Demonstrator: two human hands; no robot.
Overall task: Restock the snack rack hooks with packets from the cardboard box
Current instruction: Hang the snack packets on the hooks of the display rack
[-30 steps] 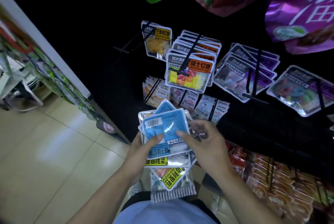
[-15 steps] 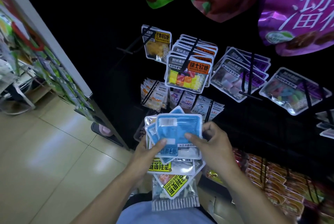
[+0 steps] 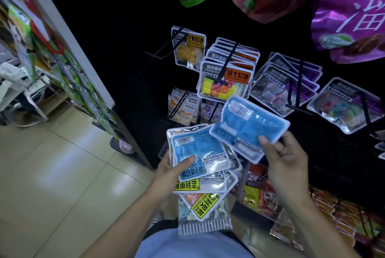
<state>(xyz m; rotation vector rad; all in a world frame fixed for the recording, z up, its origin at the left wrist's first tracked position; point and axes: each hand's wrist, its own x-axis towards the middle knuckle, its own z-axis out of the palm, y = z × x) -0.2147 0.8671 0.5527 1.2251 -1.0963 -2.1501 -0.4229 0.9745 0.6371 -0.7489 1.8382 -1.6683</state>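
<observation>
Evidently light, floppy and slick, the blue packet [image 3: 248, 124] is pinched at its lower edge by the right hand [image 3: 285, 157] near the rack hooks [image 3: 227, 59]; left hand [image 3: 173, 172] grips the remaining stack [image 3: 200, 166]; best held near the hang hole.

Glossy beige tile floor [image 3: 62, 174], black back panel [image 3: 116, 28]
</observation>
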